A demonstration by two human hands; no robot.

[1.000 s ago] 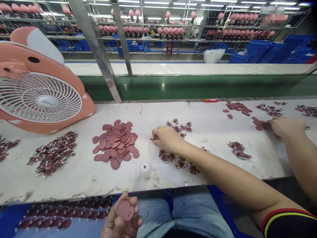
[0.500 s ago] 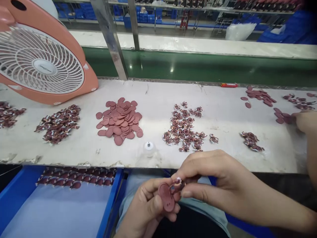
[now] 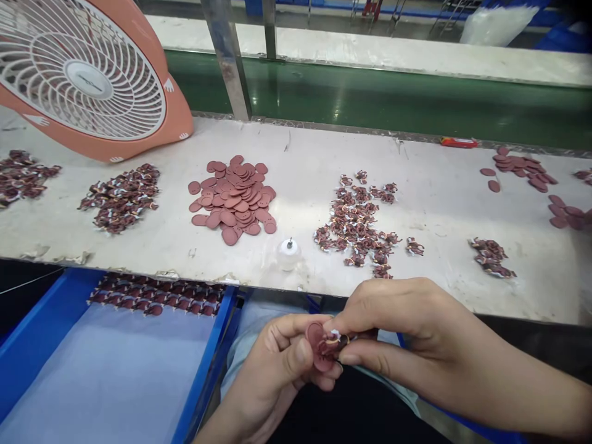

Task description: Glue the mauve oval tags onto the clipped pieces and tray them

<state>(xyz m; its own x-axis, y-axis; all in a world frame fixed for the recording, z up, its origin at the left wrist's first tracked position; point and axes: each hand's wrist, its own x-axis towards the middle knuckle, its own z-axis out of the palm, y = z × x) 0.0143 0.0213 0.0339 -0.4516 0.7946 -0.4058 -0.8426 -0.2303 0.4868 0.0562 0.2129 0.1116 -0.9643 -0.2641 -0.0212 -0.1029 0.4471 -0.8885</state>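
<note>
Over my lap, my left hand (image 3: 287, 364) grips a flat oval maroon disc (image 3: 316, 336) between thumb and fingers. My right hand (image 3: 398, 320) pinches a small brown figurine (image 3: 333, 343) with white and yellow details and holds it against the disc's face. Fingers partly hide where the two pieces meet. On the bench beyond my hands are a pile of similar figurines (image 3: 354, 222) and a pile of maroon oval discs (image 3: 235, 197). Between these piles stands a small white round base with a dark pin (image 3: 289, 246).
An orange fan (image 3: 111, 80) stands at the left, near more figurines (image 3: 123, 197). Below the bench edge, a blue tray (image 3: 217, 333) holds rows of assembled pieces (image 3: 157, 296). A metal post (image 3: 226, 61) rises behind the bench (image 3: 305, 160); more discs (image 3: 522, 169) lie right.
The figurine has moved from beside the disc's edge onto its face. My view has tilted down, so the bench appears higher. The other person's hand at the right has left view.
</note>
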